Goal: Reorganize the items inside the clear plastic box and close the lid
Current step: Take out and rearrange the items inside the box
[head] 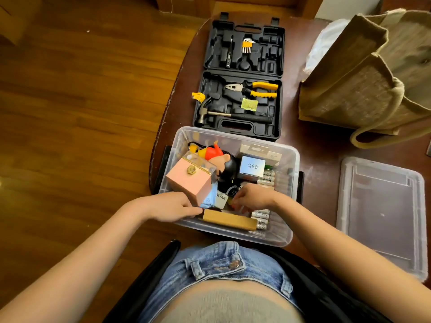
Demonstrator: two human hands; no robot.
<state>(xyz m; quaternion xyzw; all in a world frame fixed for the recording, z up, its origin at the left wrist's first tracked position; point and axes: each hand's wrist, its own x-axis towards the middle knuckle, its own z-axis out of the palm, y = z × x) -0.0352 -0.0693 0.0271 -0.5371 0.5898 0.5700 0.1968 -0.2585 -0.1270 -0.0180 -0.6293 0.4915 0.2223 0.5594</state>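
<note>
- Clear plastic box [283, 234]: sits uncovered at the near edge of the dark table [310, 145], directly in front of the person, and is filled with mixed items.
- Lid [382, 213]: lies flat on the table to the right of the box, apart from it.
- Left hand [171, 207]: reaches into the near-left corner of the box. Its fingers lie close together, with the tips touching the left end of the long brown box [229, 220] and the base of the pink cube box [190, 181]. Whether it pinches either cannot be told.
- Right hand [253, 198]: sits knuckles-up over the middle of the box, fingers curled downward among the contents. What the fingertips hold, if anything, is hidden.
- Contents, left side: the pink cube box stands tilted, and a red-and-black figure toy [221, 159] lies behind it.
- Contents, centre: a small carton printed "FAN" [221, 199] stands between the two hands.
- Contents, right side: a box marked "Q88" [252, 167] stands upright, with white batteries [265, 179] beside it. More batteries [260, 217] lie at the right end of the long brown box.
- Open black tool case [242, 75]: lies just beyond the box and holds yellow-handled pliers [254, 88], a hammer [224, 114] and hex keys [246, 45].
- Woven bag [363, 73]: stands at the far right of the table.
</note>
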